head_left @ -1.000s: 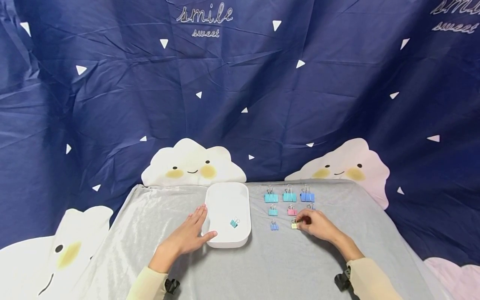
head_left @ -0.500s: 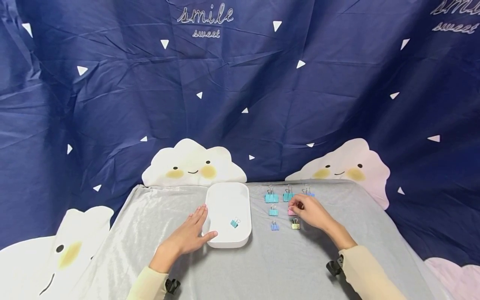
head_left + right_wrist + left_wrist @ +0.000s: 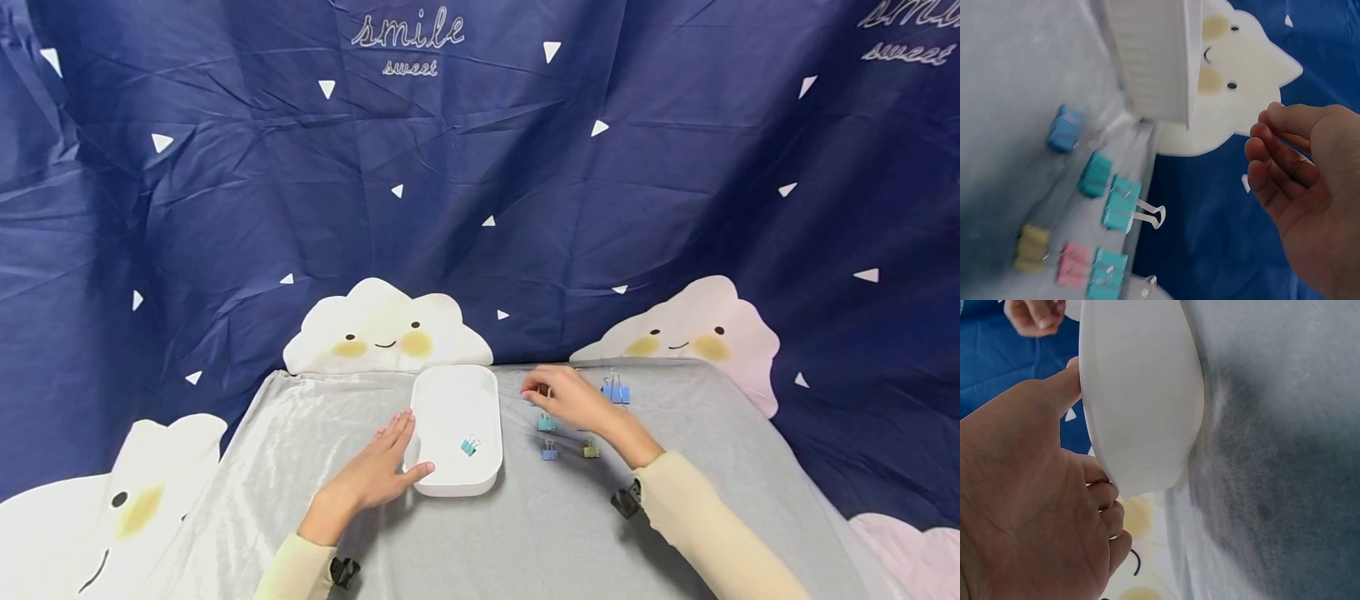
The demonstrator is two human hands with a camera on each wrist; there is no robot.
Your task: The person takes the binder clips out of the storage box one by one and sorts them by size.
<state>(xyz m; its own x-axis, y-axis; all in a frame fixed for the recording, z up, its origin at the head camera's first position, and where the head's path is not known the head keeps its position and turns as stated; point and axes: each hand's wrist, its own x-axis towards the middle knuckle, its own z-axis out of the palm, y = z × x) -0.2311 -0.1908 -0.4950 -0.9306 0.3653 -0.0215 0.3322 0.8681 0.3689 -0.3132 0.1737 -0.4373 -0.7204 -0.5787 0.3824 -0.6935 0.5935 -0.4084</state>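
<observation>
My left hand (image 3: pixel 378 467) rests against the left side of a white box (image 3: pixel 450 481), thumb over the rim and other fingers along its side. One teal binder clip (image 3: pixel 469 446) lies on the box's white floor. My right hand (image 3: pixel 577 400) is over the back row of binder clips, fingertips drawn together near the thumb. In the right wrist view its fingers (image 3: pixel 1263 140) are bent; whether they pinch something small is hidden. Below it are a teal clip (image 3: pixel 547 422), a small blue clip (image 3: pixel 550 451) and a yellow clip (image 3: pixel 591 449). A large blue clip (image 3: pixel 617 393) stands behind.
A pink clip (image 3: pixel 1074 265) and two large teal clips, one with raised handles (image 3: pixel 1121 203), show in the right wrist view. Grey cloth (image 3: pixel 480 550) covers the table. A dark blue curtain (image 3: pixel 450 167) with clouds hangs behind its far edge.
My right hand has moved left and away from me, from beside the yellow clip, past the pink one, to over the large teal clips. My left hand and the box have stayed put.
</observation>
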